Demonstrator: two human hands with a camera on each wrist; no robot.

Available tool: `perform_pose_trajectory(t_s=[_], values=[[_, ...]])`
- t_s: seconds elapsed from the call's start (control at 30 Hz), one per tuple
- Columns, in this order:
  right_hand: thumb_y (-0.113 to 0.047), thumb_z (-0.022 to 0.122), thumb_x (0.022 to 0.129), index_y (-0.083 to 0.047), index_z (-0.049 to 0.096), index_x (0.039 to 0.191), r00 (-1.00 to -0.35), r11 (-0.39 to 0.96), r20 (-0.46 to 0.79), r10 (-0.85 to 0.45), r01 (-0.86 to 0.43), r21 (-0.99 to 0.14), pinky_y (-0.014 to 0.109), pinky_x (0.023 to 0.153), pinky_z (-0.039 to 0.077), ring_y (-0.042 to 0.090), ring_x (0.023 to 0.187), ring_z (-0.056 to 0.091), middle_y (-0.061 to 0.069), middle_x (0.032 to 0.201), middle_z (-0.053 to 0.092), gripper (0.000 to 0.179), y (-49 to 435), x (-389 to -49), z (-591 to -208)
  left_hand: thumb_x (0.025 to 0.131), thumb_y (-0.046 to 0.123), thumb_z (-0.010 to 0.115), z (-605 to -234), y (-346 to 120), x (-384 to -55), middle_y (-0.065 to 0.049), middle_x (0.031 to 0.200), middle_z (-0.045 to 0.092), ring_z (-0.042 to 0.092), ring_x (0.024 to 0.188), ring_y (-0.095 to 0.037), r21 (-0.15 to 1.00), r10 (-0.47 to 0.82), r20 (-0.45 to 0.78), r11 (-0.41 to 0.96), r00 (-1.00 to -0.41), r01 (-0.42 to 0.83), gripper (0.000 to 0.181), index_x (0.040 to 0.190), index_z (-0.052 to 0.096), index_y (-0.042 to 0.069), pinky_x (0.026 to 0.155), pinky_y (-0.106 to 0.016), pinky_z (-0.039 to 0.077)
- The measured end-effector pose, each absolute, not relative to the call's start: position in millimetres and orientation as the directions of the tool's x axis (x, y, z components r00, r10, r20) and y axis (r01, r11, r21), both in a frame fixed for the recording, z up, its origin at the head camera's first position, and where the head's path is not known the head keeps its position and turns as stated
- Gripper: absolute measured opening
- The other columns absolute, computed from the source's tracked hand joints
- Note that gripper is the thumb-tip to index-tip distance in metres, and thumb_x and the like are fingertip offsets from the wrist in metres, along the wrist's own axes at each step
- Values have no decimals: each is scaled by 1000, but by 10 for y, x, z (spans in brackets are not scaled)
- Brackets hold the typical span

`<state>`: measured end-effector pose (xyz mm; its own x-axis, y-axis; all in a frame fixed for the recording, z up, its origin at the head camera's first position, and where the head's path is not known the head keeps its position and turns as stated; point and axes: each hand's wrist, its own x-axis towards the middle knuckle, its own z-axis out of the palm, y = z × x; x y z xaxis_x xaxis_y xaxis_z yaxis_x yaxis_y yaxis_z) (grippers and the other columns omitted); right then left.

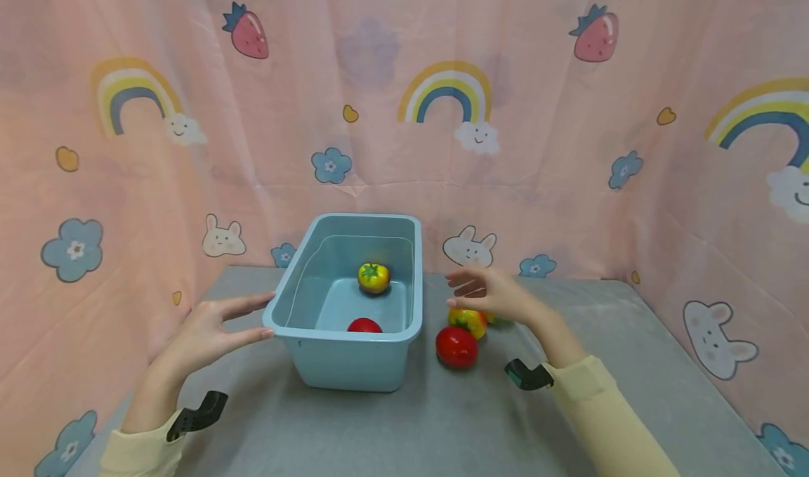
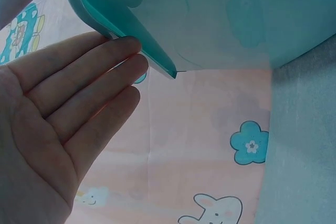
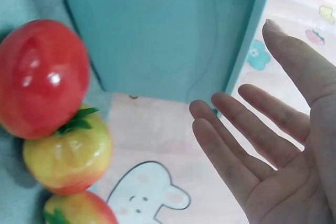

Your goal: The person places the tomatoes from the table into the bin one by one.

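A light blue plastic bin [image 1: 354, 363] stands on the grey table. At its left rim my left hand [image 1: 201, 333] rests with straight fingers, their tips [image 2: 128, 45] right at the edge. Inside the bin lie a yellow toy tomato with a green leafy top [image 1: 373, 278] and a red one [image 1: 364, 325], partly hidden by the front wall. Right of the bin, my right hand [image 1: 496, 294] hovers with relaxed fingers and nothing in them. Below it sit a glossy red toy tomato [image 3: 44, 78], a yellow-red one [image 3: 71, 153] and another yellow-red one [image 3: 81, 208], cut off by the frame.
Grey cloth covers the table [image 1: 455, 428]. A pink printed curtain [image 1: 537, 182] hangs behind it and along both sides, close to the bin's back. A dark wrist mount [image 1: 527, 375] juts from the right sleeve, and another [image 1: 199, 415] from the left.
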<state>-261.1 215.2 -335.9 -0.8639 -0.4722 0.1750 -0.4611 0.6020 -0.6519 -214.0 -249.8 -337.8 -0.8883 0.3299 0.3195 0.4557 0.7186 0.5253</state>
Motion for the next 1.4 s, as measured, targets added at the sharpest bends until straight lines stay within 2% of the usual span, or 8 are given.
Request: perform_pose_trajectory(t_s=[0.17, 0.43, 0.63, 0.8, 1.07, 1.4], values=[[-32, 73, 84, -9, 60, 123, -864, 607, 187, -468, -468, -642, 36, 81, 57, 30, 103, 66, 12, 118, 66, 47, 2212, -2606, -3486, 79, 45, 73, -3365, -2497, -2129, 8, 124, 64, 61, 116, -22, 521, 329, 323, 721, -887, 457, 55, 130, 60, 26, 90, -42, 50], [-36, 73, 83, -14, 61, 122, -894, 638, 145, -425, -409, -653, 30, 79, 57, 28, 104, 66, 9, 118, 66, 45, 2288, -2551, -3655, 80, 46, 72, -3352, -2496, -2122, 4, 124, 64, 60, 116, -26, 527, 332, 322, 715, -887, 459, 56, 130, 59, 25, 90, -50, 50], [-36, 73, 83, -11, 60, 124, -895, 635, 116, -431, -393, -665, 27, 78, 57, 29, 104, 65, 9, 117, 66, 50, 2350, -2500, -3772, 80, 47, 72, -3354, -2493, -2126, 7, 124, 64, 60, 117, -23, 514, 332, 321, 726, -887, 458, 55, 130, 59, 28, 91, -47, 49], [-36, 73, 82, -7, 59, 125, -899, 637, 107, -424, -379, -671, 30, 77, 57, 34, 106, 63, 12, 118, 65, 53, 2385, -2471, -3842, 81, 47, 71, -3356, -2493, -2128, 7, 125, 64, 60, 117, -24, 520, 332, 319, 723, -888, 456, 55, 131, 59, 28, 91, -48, 50], [-36, 76, 79, -8, 60, 123, -917, 649, 49, -396, -317, -691, 33, 79, 58, 33, 108, 62, 12, 120, 63, 54, 2411, -2448, -3943, 81, 47, 72, -3362, -2494, -2127, 7, 125, 63, 60, 117, -24, 526, 330, 315, 720, -890, 453, 55, 131, 59, 28, 91, -48, 49], [-34, 77, 78, -7, 59, 123, -910, 645, 37, -414, -321, -693, 31, 76, 58, 33, 105, 62, 12, 120, 62, 55, 2416, -2410, -4032, 80, 47, 72, -3364, -2495, -2121, 8, 124, 64, 60, 116, -22, 524, 322, 316, 725, -892, 447, 55, 130, 59, 29, 90, -43, 50]])
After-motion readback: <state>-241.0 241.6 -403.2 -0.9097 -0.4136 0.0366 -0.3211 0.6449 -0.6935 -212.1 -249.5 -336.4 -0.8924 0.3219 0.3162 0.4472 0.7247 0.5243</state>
